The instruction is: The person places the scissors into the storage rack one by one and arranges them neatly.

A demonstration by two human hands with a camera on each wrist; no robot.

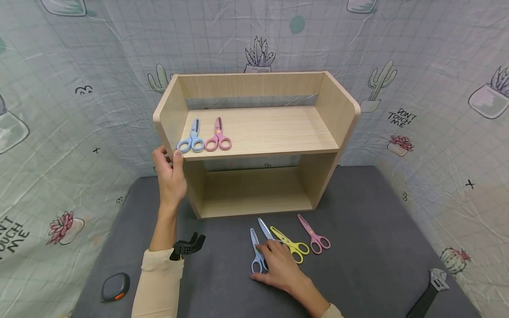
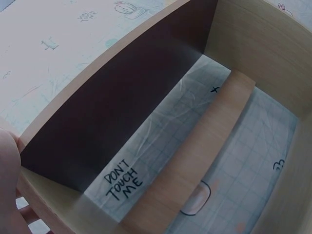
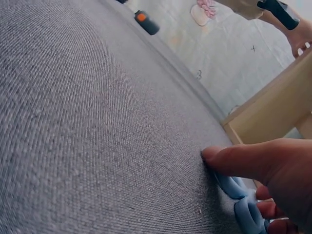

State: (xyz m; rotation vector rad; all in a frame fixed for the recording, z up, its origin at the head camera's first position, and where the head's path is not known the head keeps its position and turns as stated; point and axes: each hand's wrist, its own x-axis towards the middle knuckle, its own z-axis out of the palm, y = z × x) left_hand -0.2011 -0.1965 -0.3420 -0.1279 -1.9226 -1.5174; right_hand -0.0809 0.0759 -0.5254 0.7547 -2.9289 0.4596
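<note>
My left hand (image 1: 171, 179) grips the front left edge of a pale wooden two-tier shelf (image 1: 274, 130), thumb at the front. In the left wrist view that hand (image 2: 7, 180) shows only at the border. My right hand (image 1: 280, 265) holds the leftmost blue scissors (image 1: 254, 240) on the dark table by the handles. The right wrist view shows its thumb and curled fingers on either side of the blue loops (image 3: 243, 195). Partly under the hand lie other blue scissors (image 1: 264, 228). Close by are yellow scissors (image 1: 283, 237) and pink scissors (image 1: 315, 237).
On the upper tier, blue scissors (image 1: 194, 134) and pink scissors (image 1: 218, 133) stand side by side at the left. A dark round-cornered device (image 1: 115, 286) lies at the table's left. A black strap with a metal buckle (image 1: 427, 293) lies at the right. Patterned sheeting (image 1: 119, 57) surrounds the table.
</note>
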